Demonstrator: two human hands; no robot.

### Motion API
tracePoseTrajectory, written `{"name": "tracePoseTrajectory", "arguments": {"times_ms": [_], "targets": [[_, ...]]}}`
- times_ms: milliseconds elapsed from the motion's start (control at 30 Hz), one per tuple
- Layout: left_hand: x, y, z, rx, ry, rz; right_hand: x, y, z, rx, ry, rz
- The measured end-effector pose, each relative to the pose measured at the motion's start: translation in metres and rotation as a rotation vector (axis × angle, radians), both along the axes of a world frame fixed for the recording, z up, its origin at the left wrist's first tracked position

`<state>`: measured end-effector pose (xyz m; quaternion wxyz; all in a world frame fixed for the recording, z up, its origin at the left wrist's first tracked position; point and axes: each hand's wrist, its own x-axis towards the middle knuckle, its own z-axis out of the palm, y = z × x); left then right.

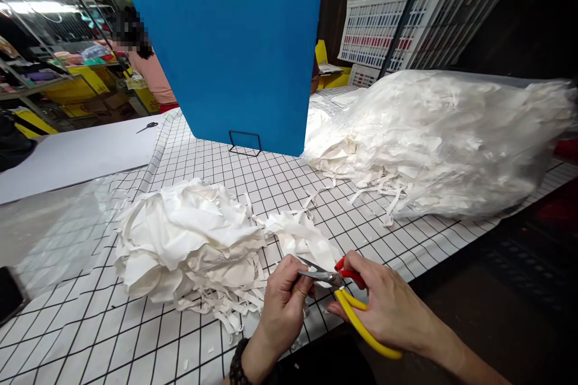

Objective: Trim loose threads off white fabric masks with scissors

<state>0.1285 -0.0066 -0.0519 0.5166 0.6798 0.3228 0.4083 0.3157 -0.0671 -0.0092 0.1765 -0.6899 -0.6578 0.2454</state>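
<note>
My left hand (285, 301), with a dark beaded bracelet at the wrist, pinches the edge of a white cloth piece (307, 237) near the table's front edge. My right hand (383, 301) is closed on scissors (368, 331) with yellow and red handles. The blades are parted and point left, their tips at my left fingertips. A heap of white cloth (185, 234) with narrow straps lies to the left of my hands. At the right, a large clear plastic bag (451, 144) is full of similar white pieces, with some spilling from its left end.
A tall blue board (235, 48) on a black wire stand rises from the checked tablecloth (271, 183). Behind it are a person in pink (153, 75) and stacked white crates (406, 24). Dark small scissors (147, 127) lie at the back left; a black object (11, 295) is at the left edge.
</note>
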Motion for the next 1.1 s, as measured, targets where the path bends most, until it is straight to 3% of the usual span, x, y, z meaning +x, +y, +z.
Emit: {"name": "tracePoseTrajectory", "arguments": {"times_ms": [833, 1100], "targets": [[-0.0024, -0.0016, -0.0098, -0.122, -0.045, -0.045, 0.0030, 0.0017, -0.0061, -0.046, 0.044, 0.025], [-0.0048, -0.0030, -0.0089, -0.064, 0.001, -0.048, -0.0017, -0.0005, -0.0006, -0.086, 0.076, 0.047]]}}
